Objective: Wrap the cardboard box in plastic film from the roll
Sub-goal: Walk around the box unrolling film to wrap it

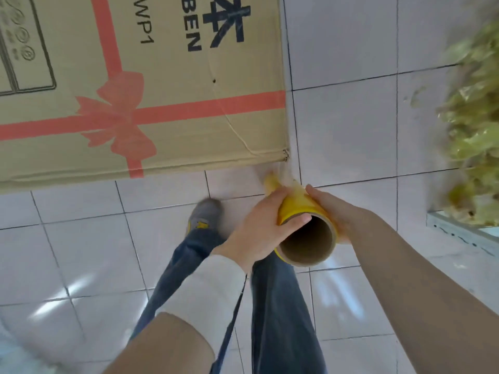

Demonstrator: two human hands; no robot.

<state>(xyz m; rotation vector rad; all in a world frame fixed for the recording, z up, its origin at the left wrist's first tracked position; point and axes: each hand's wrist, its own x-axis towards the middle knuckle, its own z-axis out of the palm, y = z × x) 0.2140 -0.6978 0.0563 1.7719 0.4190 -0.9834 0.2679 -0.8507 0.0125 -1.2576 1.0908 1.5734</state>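
Beside box (140,85) corner | roll (299,211) axis toward it | both hands (259,233) clasping roll

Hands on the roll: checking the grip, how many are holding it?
2. The left hand grips the roll from its left side; the right hand grips it from the right.

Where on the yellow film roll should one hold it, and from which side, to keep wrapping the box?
Probably hold the film roll by its near end, one hand at each side, as the left hand and right hand do; its open core faces the person.
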